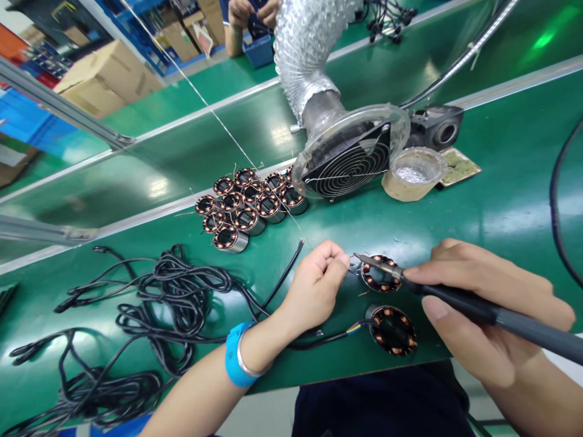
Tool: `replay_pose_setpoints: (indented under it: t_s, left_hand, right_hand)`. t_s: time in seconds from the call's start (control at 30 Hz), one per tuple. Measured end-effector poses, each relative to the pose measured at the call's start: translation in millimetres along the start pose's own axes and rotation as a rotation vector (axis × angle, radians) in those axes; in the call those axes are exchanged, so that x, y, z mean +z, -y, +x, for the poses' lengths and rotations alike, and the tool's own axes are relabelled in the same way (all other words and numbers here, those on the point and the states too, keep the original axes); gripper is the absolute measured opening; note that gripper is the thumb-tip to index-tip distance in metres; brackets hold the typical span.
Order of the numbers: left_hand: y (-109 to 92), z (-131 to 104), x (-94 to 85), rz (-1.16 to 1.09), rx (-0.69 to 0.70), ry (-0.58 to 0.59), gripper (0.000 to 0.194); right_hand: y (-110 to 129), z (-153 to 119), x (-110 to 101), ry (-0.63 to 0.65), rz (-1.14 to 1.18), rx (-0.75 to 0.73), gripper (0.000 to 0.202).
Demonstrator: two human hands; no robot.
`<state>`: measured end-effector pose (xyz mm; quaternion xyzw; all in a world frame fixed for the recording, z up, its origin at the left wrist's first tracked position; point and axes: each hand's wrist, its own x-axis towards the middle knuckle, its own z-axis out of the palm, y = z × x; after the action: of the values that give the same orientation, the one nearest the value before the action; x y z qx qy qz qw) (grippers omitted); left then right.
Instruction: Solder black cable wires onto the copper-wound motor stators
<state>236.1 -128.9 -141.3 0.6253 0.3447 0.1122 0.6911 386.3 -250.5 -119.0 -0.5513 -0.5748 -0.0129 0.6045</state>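
My right hand (483, 303) is closed round the dark handle of a soldering iron (455, 300), its metal tip pointing left over a copper-wound motor stator (380, 273). Thumb and finger of my left hand (321, 276) are pinched at a thin wire (353, 258) beside that stator, and the iron's tip meets or nearly meets the wire. Below lies a second stator (392, 331), joined to a black cable (328, 340) with coloured leads. Another black cable (291, 258) ends in bare leads just left of my left hand.
Several stators (246, 218) stand grouped at the table's back edge. Tangled black cables (177, 291) cover the left. A fume fan (355, 158) with a silver duct (310, 48), a round tin (412, 173) and an iron holder (437, 127) stand behind. Another person's hands (252, 12) show beyond.
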Motion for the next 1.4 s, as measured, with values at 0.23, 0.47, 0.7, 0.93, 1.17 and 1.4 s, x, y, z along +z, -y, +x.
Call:
replay_pose_setpoints:
  t_s: [0.23,0.47,0.7,0.93,1.17,1.4]
  left_hand:
    - [0.3,0.0,-0.7,-0.036,-0.017,0.008,0.024]
    - [1.6,1.1,-0.3,-0.050,-0.003,0.010,0.022]
    - [2.5,0.3,-0.7,-0.067,0.003,0.014,0.023]
    - [1.8,-0.5,-1.1,-0.069,0.005,0.018,0.022]
    - [1.8,-0.7,-0.9,-0.075,-0.007,0.020,0.022]
    - [1.6,0.4,-1.6,-0.075,-0.014,0.010,0.023]
  right_hand:
    - [-0.5,-0.5,0.2,0.028,0.010,0.005,0.022]
    - [-0.7,0.4,-1.4,-0.032,-0.010,-0.033,0.023]
    - [-0.1,1.0,0.4,-0.048,0.003,-0.004,0.025]
    - [-0.8,-0.8,-0.1,-0.044,-0.014,-0.008,0.022]
    - [0.2,-0.6,-0.3,-0.047,-0.043,0.005,0.021]
    - [-0.6,-1.0,-0.8,-0.046,-0.044,0.004,0.021]
